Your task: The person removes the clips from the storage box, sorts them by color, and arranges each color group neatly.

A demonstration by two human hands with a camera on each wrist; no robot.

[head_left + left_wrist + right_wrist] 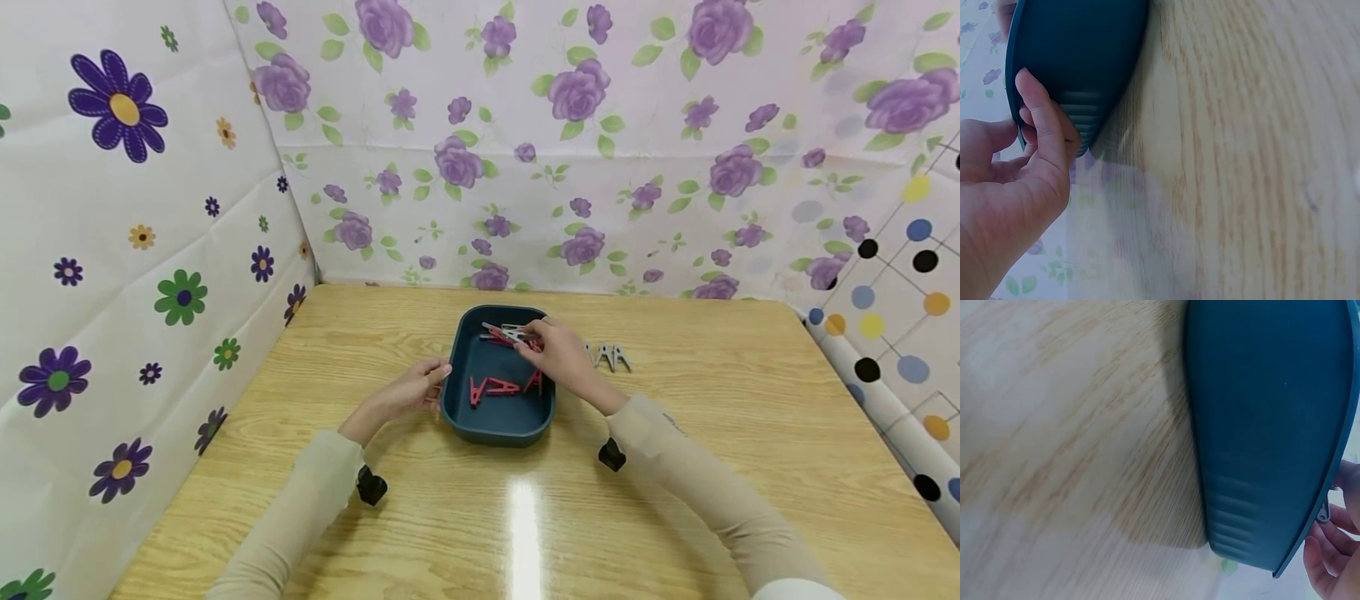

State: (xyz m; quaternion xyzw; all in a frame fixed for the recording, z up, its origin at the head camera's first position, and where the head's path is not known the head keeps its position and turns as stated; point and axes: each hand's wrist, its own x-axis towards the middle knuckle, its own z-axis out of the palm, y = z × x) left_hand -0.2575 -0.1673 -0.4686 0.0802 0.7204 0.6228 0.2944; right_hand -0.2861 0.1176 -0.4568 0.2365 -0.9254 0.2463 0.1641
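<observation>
A dark blue plastic bin stands on the table. My left hand grips its left rim, thumb on the edge and fingers against the outer wall; the left wrist view shows this grip on the bin wall. Over the bin's back right part, my right hand pinches a grey clothespin; a bit of that clothespin shows beyond the rim in the right wrist view. Beneath it, red and light clothespins lie mixed, partly hidden by the fingers. Red clothespins lie apart nearer the bin's front.
Grey clothespins lie in a row on the wooden table right of the bin, partly behind my right hand. Flower-patterned sheets hang along the back and left edges, a dotted sheet on the right.
</observation>
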